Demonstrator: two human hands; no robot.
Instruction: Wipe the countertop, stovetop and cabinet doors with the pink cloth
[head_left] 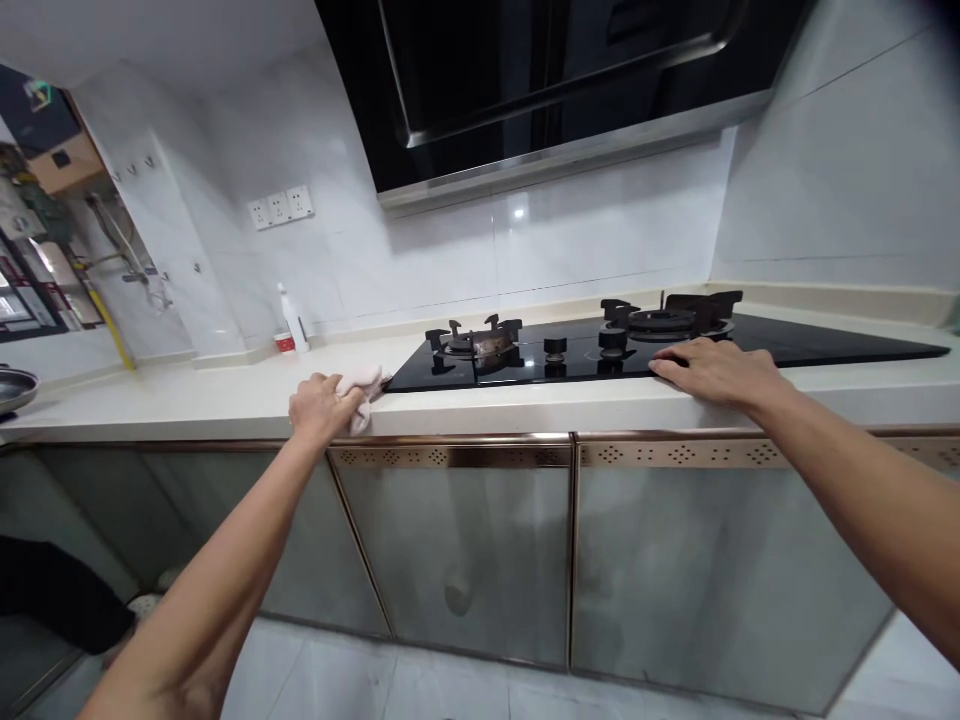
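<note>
My left hand (319, 405) is closed around a pale pinkish-white cloth (363, 390) at the counter's front edge, beside the left corner of a black glass gas stove (517, 372). Part of the cloth hangs over that edge. On the other side, my right hand (709, 370) lies with fingers stretched out on the stove's front rim, to the right of the two black knobs (612, 345). Behind the knobs stand the left burner (480, 343) and the right burner (660, 320), each with black pan supports.
A black range hood (555, 90) overhangs the stove. On the pale countertop (202, 395) stand a white bottle (294, 320) and a small red container (284, 342). A pan (16, 388) shows at the far left. Glass-fronted cabinets (457, 540) run below.
</note>
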